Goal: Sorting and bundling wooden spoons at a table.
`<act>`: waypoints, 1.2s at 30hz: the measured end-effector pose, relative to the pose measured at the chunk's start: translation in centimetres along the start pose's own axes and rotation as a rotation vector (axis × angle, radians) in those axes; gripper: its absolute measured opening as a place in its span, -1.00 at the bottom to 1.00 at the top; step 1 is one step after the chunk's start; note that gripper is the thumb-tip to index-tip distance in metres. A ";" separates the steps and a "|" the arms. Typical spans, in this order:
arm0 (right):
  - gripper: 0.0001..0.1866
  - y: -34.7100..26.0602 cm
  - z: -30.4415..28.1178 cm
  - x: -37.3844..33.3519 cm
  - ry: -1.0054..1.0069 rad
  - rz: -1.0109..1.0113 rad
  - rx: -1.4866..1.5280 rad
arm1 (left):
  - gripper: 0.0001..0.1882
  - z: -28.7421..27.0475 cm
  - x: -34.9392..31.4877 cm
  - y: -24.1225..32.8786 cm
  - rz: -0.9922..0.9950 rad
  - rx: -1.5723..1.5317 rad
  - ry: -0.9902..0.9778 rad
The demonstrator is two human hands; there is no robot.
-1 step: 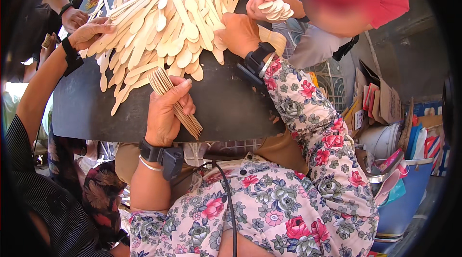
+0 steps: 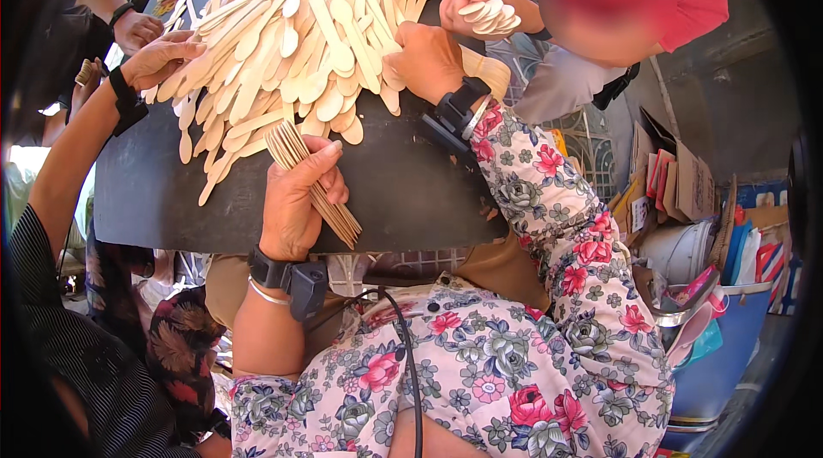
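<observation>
My left hand [image 2: 296, 205] is closed around a neat stack of wooden spoons [image 2: 290, 142], tilted above the near edge of the dark table [image 2: 403, 192]. A big loose pile of the same pale, flat wooden spoons [image 2: 283, 55] covers the table's far half. At the pile's right side, my right hand [image 2: 429, 61] rests against the spoons with its fingers curled. Its fingertips are turned away, so what they hold, if anything, is hidden.
A person's hand [image 2: 167, 59] touches the pile's left side. Across at the right, another person's hand [image 2: 470, 10] grips a bunch of spoons. A blue bin [image 2: 720, 364] and cardboard boxes [image 2: 686, 179] stand on the right. A black cable [image 2: 411, 364] hangs before me.
</observation>
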State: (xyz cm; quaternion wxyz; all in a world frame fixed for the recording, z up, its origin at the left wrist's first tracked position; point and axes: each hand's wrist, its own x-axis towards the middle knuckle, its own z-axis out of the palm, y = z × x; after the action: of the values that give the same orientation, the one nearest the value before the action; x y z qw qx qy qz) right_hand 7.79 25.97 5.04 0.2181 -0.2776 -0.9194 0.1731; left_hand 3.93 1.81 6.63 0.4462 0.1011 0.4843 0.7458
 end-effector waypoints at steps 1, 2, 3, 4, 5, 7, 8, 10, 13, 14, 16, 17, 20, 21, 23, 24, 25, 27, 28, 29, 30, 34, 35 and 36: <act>-0.86 0.0 -0.1 0.2 0.004 -0.006 0.001 | -0.89 0.0 0.2 0.1 0.004 0.006 0.003; -0.87 0.0 -0.2 0.3 0.038 -0.004 0.079 | -0.89 0.0 0.3 0.2 0.011 0.006 0.003; -0.87 -0.1 -0.4 0.2 0.069 0.001 0.156 | -0.89 0.0 0.3 0.2 0.022 0.005 0.008; -0.87 -0.3 -0.7 0.1 0.069 -0.002 0.155 | -0.89 -0.1 0.3 0.2 0.032 0.004 0.013; -0.88 -0.4 -1.1 0.0 0.119 -0.017 0.175 | -0.89 -0.2 0.3 0.2 0.033 0.003 0.013; -0.87 -0.4 -1.5 -0.3 0.171 -0.036 0.195 | -0.89 -0.4 0.5 0.3 0.044 -0.009 0.009; -0.87 -0.2 -1.4 -0.4 0.216 -0.076 0.262 | -0.89 -0.5 0.5 0.3 0.046 -0.010 0.009; -0.87 -1.0 -1.9 -0.7 0.183 -0.083 0.456 | -0.89 -0.6 0.4 0.4 0.087 -0.005 0.004; -0.82 -2.3 -3.0 -1.6 0.018 -0.006 0.751 | -0.89 -0.8 0.4 0.4 0.123 -0.005 0.016; -0.81 -2.3 -3.1 -1.7 -0.026 -0.025 0.831 | -0.89 -0.8 0.4 0.4 0.122 -0.006 0.015; -0.81 -2.9 -3.1 -2.1 -0.137 0.005 0.983 | -0.88 -1.1 0.4 0.6 0.163 0.021 0.053; -0.81 -3.2 -3.1 -2.2 -0.249 0.034 1.129 | -0.88 -1.1 0.4 0.7 0.161 0.023 0.058; -0.82 -4.1 -3.8 -2.9 -0.383 0.049 1.209 | -0.81 -1.4 0.5 1.0 0.270 0.066 0.133; -0.83 -4.1 -3.9 -3.1 -0.443 0.065 1.254 | -0.81 -1.4 0.7 1.1 0.266 0.067 0.134; -0.85 -3.9 -3.5 -3.3 -0.466 0.092 1.244 | -0.77 -1.6 0.9 1.5 0.353 0.026 0.262; -0.85 -3.7 -3.4 -3.3 -0.460 0.057 1.190 | -0.75 -1.9 1.1 1.5 0.417 0.042 0.354; -0.85 -3.6 -3.3 -3.3 -0.455 0.022 1.136 | -0.75 -2.1 1.0 1.7 0.413 0.043 0.355; -0.85 -3.5 -3.3 -3.4 -0.427 0.032 1.124 | -0.75 -2.3 0.9 2.3 0.558 0.087 0.427; -0.85 -3.5 -3.4 -3.4 -0.399 0.038 1.112 | -0.78 -2.6 0.7 2.3 0.556 0.090 0.414; -0.85 -3.5 -3.5 -3.4 -0.400 0.042 1.112 | -0.78 -2.5 0.6 2.1 0.553 0.090 0.415; -0.85 -3.6 -3.6 -3.5 -0.395 0.041 1.102 | -0.79 -2.4 0.5 2.1 0.556 0.198 0.451; -0.84 -3.8 -4.0 -3.8 -0.443 0.053 1.147 | -0.86 -0.6 -0.8 1.8 0.570 0.535 0.511; -0.84 -3.9 -4.1 -3.9 -0.442 0.058 1.144 | -0.86 -0.5 -0.5 1.4 0.566 0.533 0.508; -0.83 -4.3 -4.2 -4.0 -0.474 0.067 1.111 | -0.83 -0.7 -0.2 1.0 0.826 0.731 0.444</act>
State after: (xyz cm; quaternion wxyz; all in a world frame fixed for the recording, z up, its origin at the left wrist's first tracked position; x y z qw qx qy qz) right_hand 11.00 21.07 9.24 0.1144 -0.1048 -0.7056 0.6914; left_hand 3.03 1.13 7.18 -0.0564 0.2698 0.7119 0.6460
